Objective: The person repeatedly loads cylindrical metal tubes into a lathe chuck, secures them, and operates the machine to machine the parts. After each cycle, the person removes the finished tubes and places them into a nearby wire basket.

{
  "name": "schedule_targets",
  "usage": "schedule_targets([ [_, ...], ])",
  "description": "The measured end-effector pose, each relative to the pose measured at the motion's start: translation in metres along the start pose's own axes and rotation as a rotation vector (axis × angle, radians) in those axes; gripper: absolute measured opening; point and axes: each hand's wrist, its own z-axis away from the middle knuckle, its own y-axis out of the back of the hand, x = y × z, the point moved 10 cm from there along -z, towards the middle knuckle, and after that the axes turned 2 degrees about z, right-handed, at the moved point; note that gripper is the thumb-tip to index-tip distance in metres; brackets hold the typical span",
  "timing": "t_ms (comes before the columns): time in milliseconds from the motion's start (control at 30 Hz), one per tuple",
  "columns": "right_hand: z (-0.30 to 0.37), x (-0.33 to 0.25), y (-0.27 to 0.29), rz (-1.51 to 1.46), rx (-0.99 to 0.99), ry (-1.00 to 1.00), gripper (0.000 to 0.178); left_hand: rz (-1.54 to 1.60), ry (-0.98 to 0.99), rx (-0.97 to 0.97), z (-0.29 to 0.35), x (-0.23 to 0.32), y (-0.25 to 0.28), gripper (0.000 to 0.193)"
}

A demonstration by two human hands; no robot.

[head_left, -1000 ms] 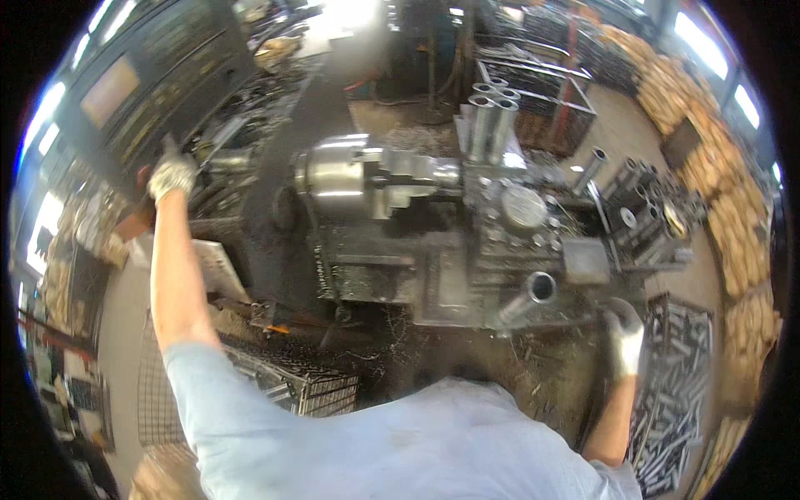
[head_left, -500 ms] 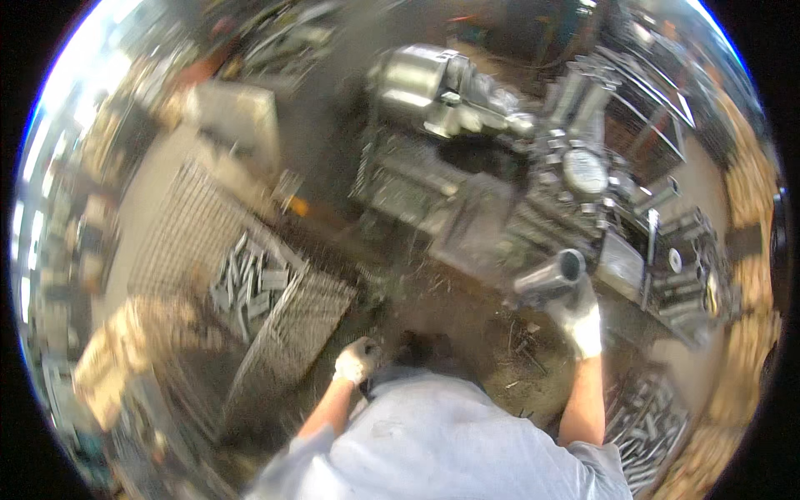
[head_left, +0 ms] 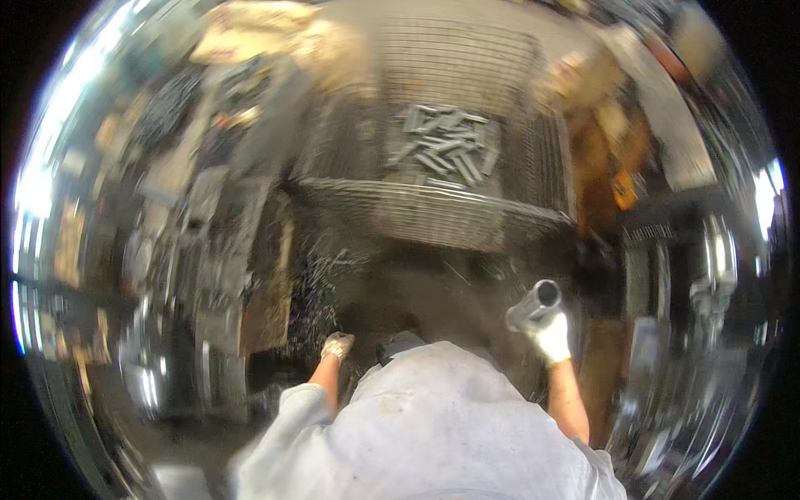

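Note:
My right hand [head_left: 551, 337], in a white glove, is closed around a short, thick metal tube [head_left: 525, 313]. The tube is tilted, and its dark round opening faces up and away from me. Low on the left, my left hand [head_left: 337, 345] hangs beside my body, also gloved. Its fingers are curled in, and nothing shows in them. Straight ahead stands a large wire-mesh basket [head_left: 400, 193], with a pile of small grey metal tubes [head_left: 446, 142] inside. Both hands are on my side of the basket, apart from it.
Blurred machinery [head_left: 717, 258] stands at the right, and a brown board [head_left: 267, 312] is at the left. Dark metal shavings [head_left: 321, 279] lie near the left hand. A yellowish sack [head_left: 254, 29] sits at the far left; a pale panel [head_left: 662, 108] leans at the far right.
My view has swung to the left, so the mesh basket is now straight ahead and the machine is at the right. The tube is still in my right hand.

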Motion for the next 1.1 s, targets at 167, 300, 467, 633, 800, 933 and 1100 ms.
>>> schedule_targets([
  [167, -0.024, -0.173, -0.166, 0.027, -0.423, 0.311, 0.042, 0.404, 0.269, 0.188, 0.03, -0.163, 0.031, 0.043],
  [300, -0.007, -0.315, -0.262, 0.076, -0.752, 0.602, 0.045, 0.701, 0.241, 0.328, 0.091, -0.174, 0.042, 0.044],
  [467, 0.03, -0.467, -0.358, -0.07, -0.953, 0.968, 0.043, 0.966, 0.197, 0.731, 0.179, -0.114, 0.107, 0.037],
  [633, 0.039, -0.552, -0.47, 0.195, -1.045, 1.11, 0.049, 0.469, -0.048, 1.493, 0.271, -0.064, 0.285, 0.034],
  [800, 0.047, -0.572, -0.521, 0.246, -1.178, 1.186, 0.066, 0.176, 0.005, 1.718, 0.27, -0.087, 0.491, 0.041],
  [933, 0.032, -0.583, -0.512, 0.157, -1.252, 1.424, 0.061, -0.34, 0.378, 1.285, 0.162, -0.115, 0.637, 0.059],
  [1100, -0.046, -0.624, -0.487, 0.228, -1.432, 1.42, 0.05, -0.464, 0.553, 0.295, 0.039, -0.171, 0.642, 0.036],
])
